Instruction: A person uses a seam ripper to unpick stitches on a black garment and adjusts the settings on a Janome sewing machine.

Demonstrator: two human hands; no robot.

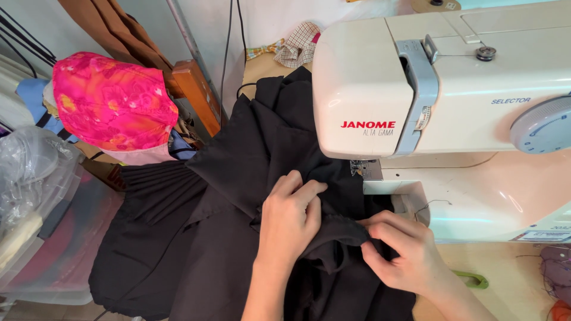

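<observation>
Hands first: left hand (289, 217) lies on the black fabric (250, 178) w/ fingers curled, pinching a fold just in front of the presser foot (358, 168). Right hand (399, 252) is closed on the same cloth, thumb and fingertips clamped over a bunched edge between the two hands. Fabric itself sprawls across the table (505, 261), from under the needle area of the cream sewing machine (440, 89) down over the near edge and off to the left, where a pleated part hangs.

Judging by the grip, the step in hand looks like lining up a seam or edge before feeding it under the foot. To do it well: keep the layers flat and edges matched, smooth the bulk away to the left so it doesn't drag, hold the fold taut betw. both hands (not stretched), and keep fingertips clear of the needle.

Counts: 1 machine, 1 black garment piece as far as I can tell (folds make it hard to say if it's more), 2 hands, 1 round selector dial (544, 125), 1 pink-orange floral fabric piece (110, 101) at left, 1 clear plastic bin (59, 249) below it, 1 green-handled tool (473, 279) by the right wrist, mostly hidden, a few checked scraps (300, 44) behind the machine.
</observation>
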